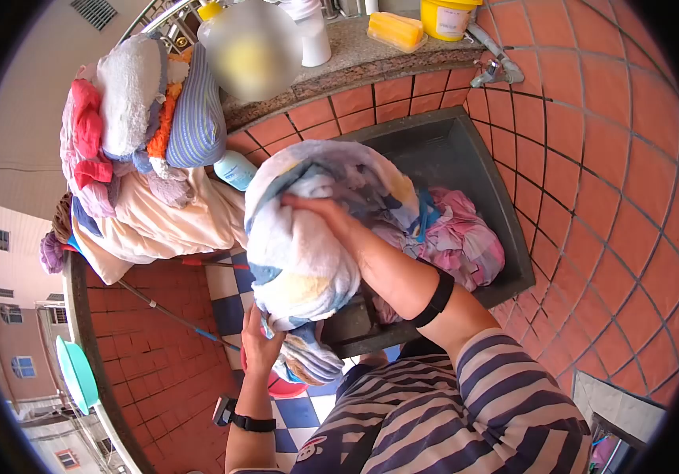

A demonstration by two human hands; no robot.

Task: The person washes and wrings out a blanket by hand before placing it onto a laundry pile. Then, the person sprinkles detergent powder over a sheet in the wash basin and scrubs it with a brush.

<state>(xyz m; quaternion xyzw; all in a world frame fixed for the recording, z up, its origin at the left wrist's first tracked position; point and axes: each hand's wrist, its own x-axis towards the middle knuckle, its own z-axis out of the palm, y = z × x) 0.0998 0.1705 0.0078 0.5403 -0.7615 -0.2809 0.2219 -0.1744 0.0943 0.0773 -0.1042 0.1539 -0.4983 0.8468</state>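
Because the thick white cloth with pastel yellow, blue and mauve patches lies bunched between your hands, what matters is the line of its long axis. From your left grip, it runs up and away from you as a fat bundle, then bends rightward in an arch towards the dark grey rectangular stone sink. Your right grip grasps the bundle high up, fingers pressed into the folds, with your right forearm crossing its right flank. Your left grip grasps the lower left edge, some of its fingers hidden by the fabric; how tightly either one is clenched, you cannot tell from this view. Below and right of your left hand, striped folds hang by the sink's near left corner. Your right hand is nearer the arch and the sink's interior, where crumpled pink patterned laundry lies; your left is nearer the hanging end.
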